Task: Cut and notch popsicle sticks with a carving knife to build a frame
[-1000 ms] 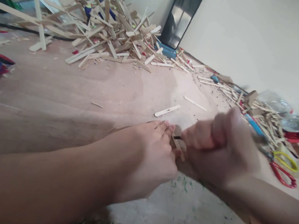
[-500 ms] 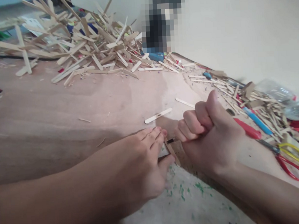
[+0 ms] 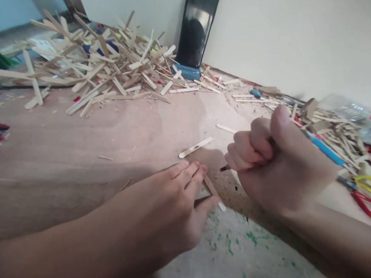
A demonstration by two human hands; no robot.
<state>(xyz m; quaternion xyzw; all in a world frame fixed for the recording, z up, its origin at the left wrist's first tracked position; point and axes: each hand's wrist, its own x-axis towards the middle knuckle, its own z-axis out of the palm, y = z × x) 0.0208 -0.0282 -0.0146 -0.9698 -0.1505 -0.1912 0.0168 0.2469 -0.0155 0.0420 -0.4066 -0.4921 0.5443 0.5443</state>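
Observation:
A wooden craft stick lies slantwise on the tabletop. My left hand holds it down, fingers straight and together over its far end, thumb across it nearer me. To its right my right hand is closed in a fist, thumb up, around a tool whose handle is hidden. Only the tool's dark, flat tip sticks out below the little finger, apart from the stick. Just beyond my left fingertips lies another craft stick with a small dark slot-like mark in its middle.
A large heap of craft sticks covers the back left. A black upright object on a blue base stands behind. At right are more sticks, a blue-handled tool, scissors and clear plastic containers.
My right fist has moved to the right, taking the tool's tip away from the craft stick. My left hand stays on the stick, and more of the stick's near end shows.

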